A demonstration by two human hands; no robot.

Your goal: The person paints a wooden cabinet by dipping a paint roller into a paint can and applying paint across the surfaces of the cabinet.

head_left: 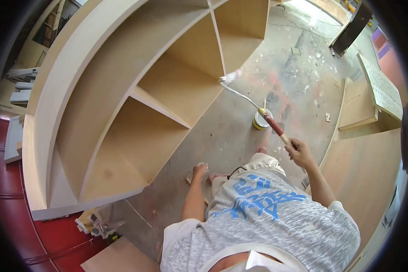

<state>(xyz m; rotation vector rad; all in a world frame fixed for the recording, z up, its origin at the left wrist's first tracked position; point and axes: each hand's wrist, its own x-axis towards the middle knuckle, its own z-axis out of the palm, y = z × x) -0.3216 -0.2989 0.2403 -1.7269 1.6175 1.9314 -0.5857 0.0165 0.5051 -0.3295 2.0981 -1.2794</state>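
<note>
My right hand point(299, 153) is closed around the lower part of a paint roller's handle, in front of me on the right. The paint roller point(273, 122) has a reddish-brown and pale grip and a bent metal rod. Its white roller head reaches up to the front corner of a shelf divider; whether the two touch, I cannot tell. Below the rod, a round paint can point(260, 120) with a yellowish side stands on the floor. My left hand point(200, 171) hangs low beside my body with its fingers curled, and nothing shows in it. The large curved wooden shelf unit point(122, 131) has white-painted edges and bare wood compartments.
Wooden panels and a box-like piece point(367, 154) stand along the right, with a pale board point(380, 88) leaning on them. The floor point(299, 68) is spattered with paint. Red panels point(13, 195) and a crumpled bundle point(95, 223) lie at left, near a flat board point(122, 256).
</note>
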